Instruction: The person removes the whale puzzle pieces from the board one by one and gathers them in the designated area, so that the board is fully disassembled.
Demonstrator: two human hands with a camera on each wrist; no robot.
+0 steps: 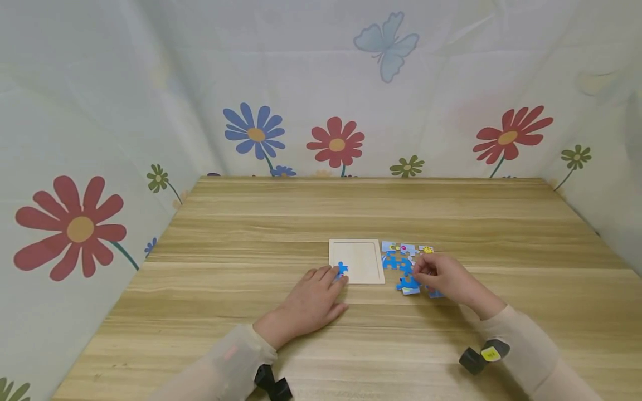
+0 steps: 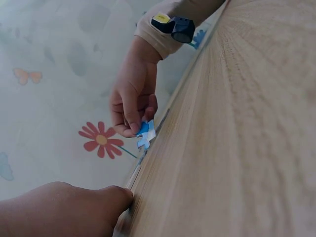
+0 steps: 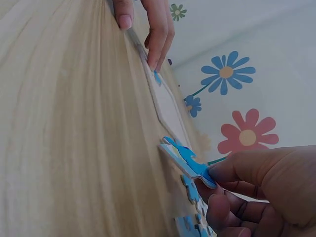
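A pale wooden puzzle frame (image 1: 363,262) lies flat on the table, with one blue puzzle piece (image 1: 343,267) in its near left corner. My left hand (image 1: 311,301) rests at that corner, its extended fingers touching the frame and the piece. Just right of the frame, my right hand (image 1: 446,278) pinches another blue puzzle piece (image 3: 185,158) between thumb and fingers, tilted above the table. That held piece (image 2: 144,134) has a white strip in the left wrist view. Beneath and beyond the right hand lie several loose puzzle pieces (image 1: 391,260), partly hidden by it.
The wood-grain table (image 1: 241,234) extends on all sides of the frame. A white cloth (image 1: 301,72) printed with flowers and a butterfly hangs behind the table and at its sides. Each sleeve carries a small black device (image 1: 484,356).
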